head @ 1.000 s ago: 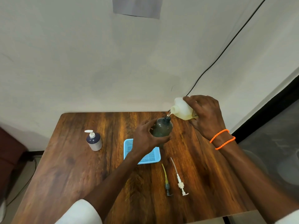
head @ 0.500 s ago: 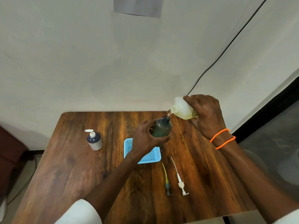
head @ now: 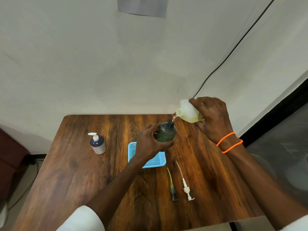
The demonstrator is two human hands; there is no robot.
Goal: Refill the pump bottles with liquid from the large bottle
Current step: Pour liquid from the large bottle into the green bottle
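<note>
pouring a thin stream, the right hand (head: 211, 117) wraps its fingers round the tilted translucent white large bottle of yellowish liquid (head: 188, 112), whose small label is too blurred to read. the left hand (head: 150, 144) grips the dark green open pump bottle (head: 165, 133) above the blue plastic mesh tray (head: 156, 161). 2 removed pumps, grey (head: 173, 190) and white (head: 186, 187), lie on the wooden table (head: 75, 172); a capped white pump bottle (head: 97, 144) stands well left.

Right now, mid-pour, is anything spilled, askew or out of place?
No spill shows. The large bottle, tipped in the right hand, streams into the dark bottle, which the left hand holds. Two removed pumps lie loose on the table, expected while refilling.
</note>
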